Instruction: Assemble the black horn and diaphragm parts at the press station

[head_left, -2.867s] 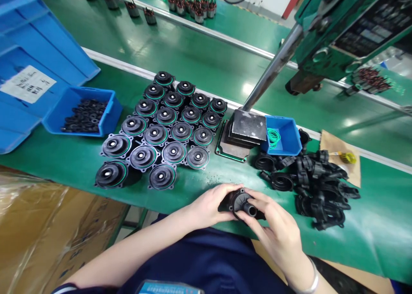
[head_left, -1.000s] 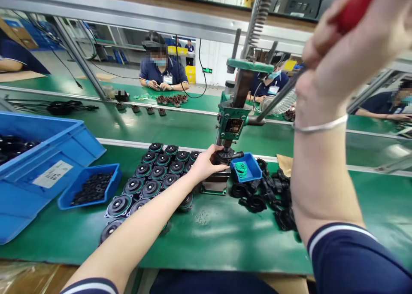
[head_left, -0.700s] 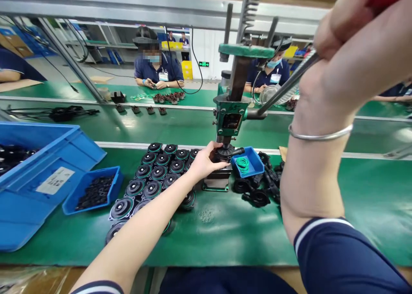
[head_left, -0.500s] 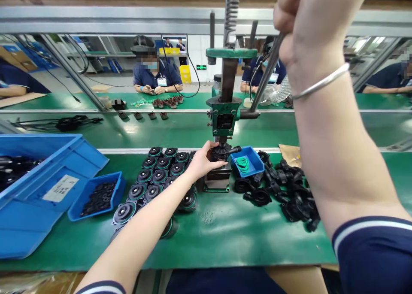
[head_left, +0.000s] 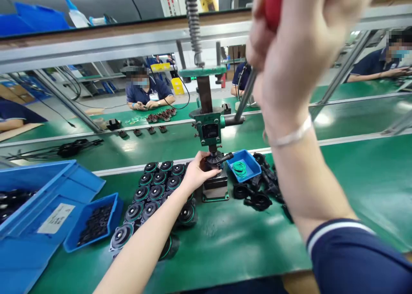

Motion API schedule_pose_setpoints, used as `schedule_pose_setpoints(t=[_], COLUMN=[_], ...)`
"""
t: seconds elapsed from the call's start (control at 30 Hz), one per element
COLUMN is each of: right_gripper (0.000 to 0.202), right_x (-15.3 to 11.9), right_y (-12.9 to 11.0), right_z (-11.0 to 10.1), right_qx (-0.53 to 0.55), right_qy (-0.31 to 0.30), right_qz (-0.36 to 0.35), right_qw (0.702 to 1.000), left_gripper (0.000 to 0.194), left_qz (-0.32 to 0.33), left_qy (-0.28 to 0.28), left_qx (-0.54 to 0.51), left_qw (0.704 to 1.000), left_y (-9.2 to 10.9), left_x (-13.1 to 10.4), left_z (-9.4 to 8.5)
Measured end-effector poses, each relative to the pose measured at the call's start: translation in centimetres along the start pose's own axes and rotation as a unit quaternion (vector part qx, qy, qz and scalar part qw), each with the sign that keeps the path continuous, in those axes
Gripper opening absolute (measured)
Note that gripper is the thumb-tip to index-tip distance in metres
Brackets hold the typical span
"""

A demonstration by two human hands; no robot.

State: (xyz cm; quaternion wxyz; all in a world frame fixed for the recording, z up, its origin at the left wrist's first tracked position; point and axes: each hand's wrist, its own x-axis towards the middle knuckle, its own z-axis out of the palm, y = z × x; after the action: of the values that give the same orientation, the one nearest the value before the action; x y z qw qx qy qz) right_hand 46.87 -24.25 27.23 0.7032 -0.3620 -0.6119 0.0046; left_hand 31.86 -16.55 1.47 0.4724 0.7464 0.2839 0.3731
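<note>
A green hand-operated press (head_left: 210, 131) stands on the bench, its ram down against a round black plastic housing with a side spout (head_left: 215, 159). My left hand (head_left: 197, 174) grips the housing's near-left side between thumb and fingers, keeping it on the press base (head_left: 215, 191). At the upper right, my right hand (head_left: 299, 49) is closed around the press lever (head_left: 246, 94), near its red knob (head_left: 273, 4). Rows of round black parts with green rings (head_left: 156, 192) lie left of the press, close to my left forearm.
Right of the press are a small blue bin (head_left: 254, 174) of green rings and a heap of black housings (head_left: 259, 199). On the left stand a blue bin of small black pieces (head_left: 96, 225) and a large blue crate (head_left: 28, 242). Co-workers (head_left: 149, 90) sit across the bench.
The camera view has tilted and shifted. The lever's red knob now shows in my right hand, which is still on the lever. My left hand stays on the housing under the ram.
</note>
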Motion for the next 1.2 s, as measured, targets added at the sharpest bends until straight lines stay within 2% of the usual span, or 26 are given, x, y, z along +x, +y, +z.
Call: schedule_pose_setpoints(t=[0.07,0.1,0.17,0.23,0.27,0.3,0.4,0.43,0.53,0.7,0.77,0.83,0.93,0.97,1.03,1.13,1.17,1.2], right_gripper=[0.045,0.041,0.038,0.04,0.039,0.036,0.023,0.023,0.027,0.038,0.038,0.033,0.034,0.033,0.027,0.047,0.052,0.053], right_x=[-0.7,-0.5,0.6,1.7,1.9,1.8,0.2,-0.3,-1.0,-0.6,-0.4,-1.2,-5.6,-7.8,-12.7,-19.7,-21.5,-23.0], right_y=[-0.1,0.2,1.1,1.7,1.8,1.8,1.2,1.0,0.6,0.3,0.1,0.0,0.2,0.2,0.1,-0.7,-1.1,-1.6], right_z=[0.2,0.3,0.3,0.1,-0.1,-0.2,-0.3,-0.3,-0.4,-0.3,-1.2,-3.0,-6.8,-7.8,-9.2,-9.2,-8.9,-8.7], right_qx=[0.018,0.028,0.032,-0.001,-0.023,-0.042,-0.058,-0.056,-0.037,-0.068,-0.114,-0.154,-0.198,-0.214,-0.259,-0.267,-0.285,-0.313], right_qy=[0.14,0.187,0.166,0.066,0.053,0.065,0.169,0.169,0.101,0.088,0.055,0.038,0.036,0.018,-0.09,-0.3,-0.339,-0.343], right_qz=[-0.099,-0.159,-0.233,-0.224,-0.214,-0.202,-0.207,-0.205,-0.175,-0.098,-0.094,-0.115,-0.143,-0.143,-0.134,-0.086,-0.066,-0.046], right_qw=[0.985,0.969,0.957,0.972,0.975,0.976,0.962,0.962,0.979,0.989,0.987,0.981,0.969,0.966,0.952,0.912,0.894,0.884], left_gripper=[0.06,0.059,0.059,0.058,0.058,0.058,0.059,0.059,0.059,0.059,0.058,0.054,0.046,0.044,0.044,0.05,0.052,0.052], left_qz=[0.003,0.006,0.012,0.015,0.015,0.014,0.008,0.007,0.007,0.022,0.029,0.037,0.083,0.14,0.24,0.274,0.286,0.306], left_qy=[0.001,0.0,-0.001,-0.007,-0.011,-0.016,-0.025,-0.027,-0.034,-0.029,-0.018,0.0,0.011,0.011,0.089,0.046,0.02,0.001], left_qx=[0.0,-0.001,-0.002,-0.003,-0.003,-0.004,-0.008,-0.009,-0.01,0.002,0.012,0.019,0.032,0.062,0.099,0.116,0.107,0.095], left_qw=[1.0,1.0,1.0,1.0,1.0,1.0,1.0,1.0,0.999,0.999,0.999,0.999,0.996,0.988,0.962,0.954,0.952,0.947], left_y=[0.0,0.0,0.1,0.2,0.3,0.4,0.7,0.7,0.7,0.8,1.4,2.0,2.2,2.0,1.2,0.7,1.0,1.5], left_x=[0.0,0.0,0.0,0.1,0.2,0.2,0.1,0.0,-0.1,0.5,0.0,-1.9,-6.9,-8.7,-11.2,-11.8,-11.4,-10.9], left_z=[0.0,0.0,0.0,0.0,-0.1,-0.1,-0.3,-0.3,-0.6,-0.8,-0.8,-0.7,-0.4,-0.3,0.1,2.2,3.3,4.7])
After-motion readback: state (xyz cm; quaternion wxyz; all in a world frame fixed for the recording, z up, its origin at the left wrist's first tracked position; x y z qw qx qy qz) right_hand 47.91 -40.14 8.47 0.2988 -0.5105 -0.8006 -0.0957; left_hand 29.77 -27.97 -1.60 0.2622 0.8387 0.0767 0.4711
